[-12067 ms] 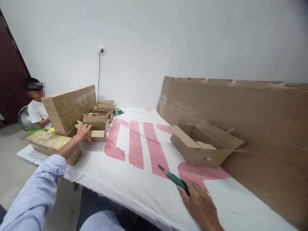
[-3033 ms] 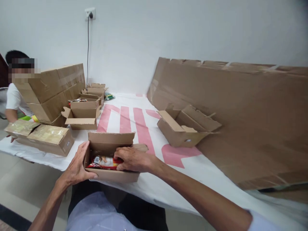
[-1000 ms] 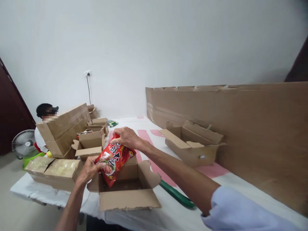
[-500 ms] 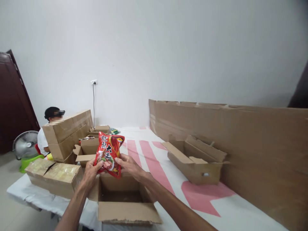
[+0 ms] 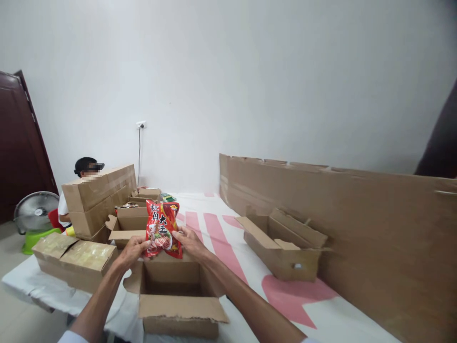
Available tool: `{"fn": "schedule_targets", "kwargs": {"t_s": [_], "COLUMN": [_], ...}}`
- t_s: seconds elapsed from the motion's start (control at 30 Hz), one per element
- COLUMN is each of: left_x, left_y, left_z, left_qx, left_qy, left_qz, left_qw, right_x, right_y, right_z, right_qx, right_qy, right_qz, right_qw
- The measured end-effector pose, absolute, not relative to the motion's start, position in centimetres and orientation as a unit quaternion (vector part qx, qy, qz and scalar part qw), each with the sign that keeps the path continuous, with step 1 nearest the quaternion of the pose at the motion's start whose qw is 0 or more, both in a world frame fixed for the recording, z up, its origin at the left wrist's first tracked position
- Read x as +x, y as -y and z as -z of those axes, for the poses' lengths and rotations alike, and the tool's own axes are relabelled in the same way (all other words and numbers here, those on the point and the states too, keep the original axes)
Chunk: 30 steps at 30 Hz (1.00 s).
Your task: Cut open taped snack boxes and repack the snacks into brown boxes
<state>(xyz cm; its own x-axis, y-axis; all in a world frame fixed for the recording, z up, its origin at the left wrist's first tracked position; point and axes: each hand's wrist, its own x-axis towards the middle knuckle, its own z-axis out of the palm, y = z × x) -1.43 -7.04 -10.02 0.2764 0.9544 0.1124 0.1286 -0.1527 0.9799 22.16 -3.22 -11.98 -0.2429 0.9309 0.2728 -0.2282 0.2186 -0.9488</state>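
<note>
Both my hands hold a red snack packet (image 5: 162,228) upright above an open cardboard box (image 5: 177,295) at the near table edge. My left hand (image 5: 133,249) grips the packet's lower left corner, and my right hand (image 5: 191,242) pinches its lower right edge. The box stands with its flaps spread; its inside looks dark and I see nothing in it. The packet carries large printed characters and a food picture.
A second open box (image 5: 283,247) lies to the right by a long cardboard sheet (image 5: 342,214) leaning on the wall. More boxes (image 5: 98,197) and a taped carton (image 5: 73,259) stand left. A person (image 5: 76,190) sits behind them, beside a fan (image 5: 34,212).
The packet came out of the box and now stands upright in both hands. My right hand moved from its top to its lower right edge. My view tilted upward.
</note>
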Motion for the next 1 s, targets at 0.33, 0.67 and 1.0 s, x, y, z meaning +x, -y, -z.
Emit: {"fn": "schedule_targets", "kwargs": {"t_s": [0.33, 0.67, 1.0], "left_x": [-1.5, -1.2, -1.2], "left_y": [6.6, 6.7, 6.5], "left_z": [10.6, 10.8, 10.6], "left_qx": [0.622, 0.612, 0.619], "left_qy": [-0.443, -0.457, -0.453], "left_qz": [-0.429, -0.427, -0.421], "left_qw": [0.482, 0.484, 0.483], "right_x": [22.2, 22.3, 22.5], "right_y": [2.2, 2.2, 2.3], "right_z": [13.3, 13.6, 13.4], "right_qx": [-0.334, -0.349, -0.346], "right_qy": [0.564, 0.565, 0.569], "right_qz": [-0.550, -0.550, -0.547], "right_qw": [0.518, 0.507, 0.507]}}
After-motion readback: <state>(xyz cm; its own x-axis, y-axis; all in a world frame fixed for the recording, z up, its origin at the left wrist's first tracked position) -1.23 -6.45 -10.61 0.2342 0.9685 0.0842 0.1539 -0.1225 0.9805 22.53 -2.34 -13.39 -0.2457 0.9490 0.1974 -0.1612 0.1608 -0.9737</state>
